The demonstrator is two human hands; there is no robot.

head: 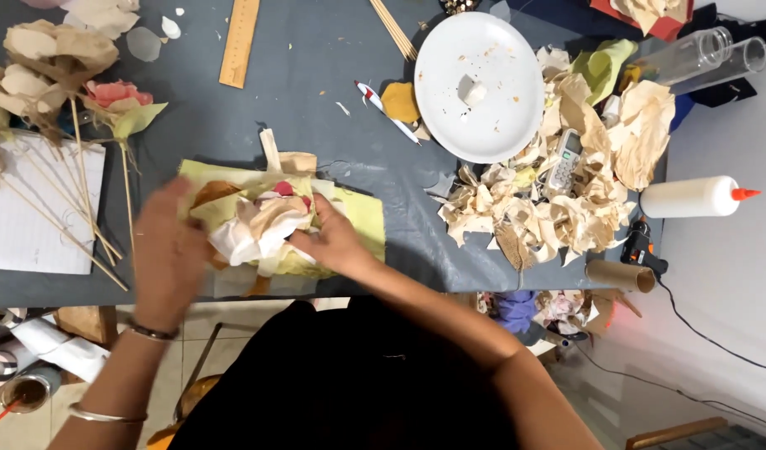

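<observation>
Both hands work at the near edge of a grey table. The left hand is blurred; it lies flat, fingers spread, on the left side of a paper bundle, pressing rather than pinching. The right hand rests on the bundle's right side, fingers curled into the white and cream scraps; whether they pinch a scrap cannot be told. The bundle sits on a yellow-green sheet at the table's front centre, directly before the person.

Surroundings: to the left, paper flowers on thin sticks lie across a white pad, close beside the left hand. Behind the bundle, well apart, a wooden ruler. To the right rear, a white plate with a small white lump on it; a pen lies just beside its left rim. A heap of cream scraps crowds the right side, with a grey handset lying in it. Beyond the table edge, a glue bottle lies flat; a glue gun and cardboard tube sit at the front right corner.
</observation>
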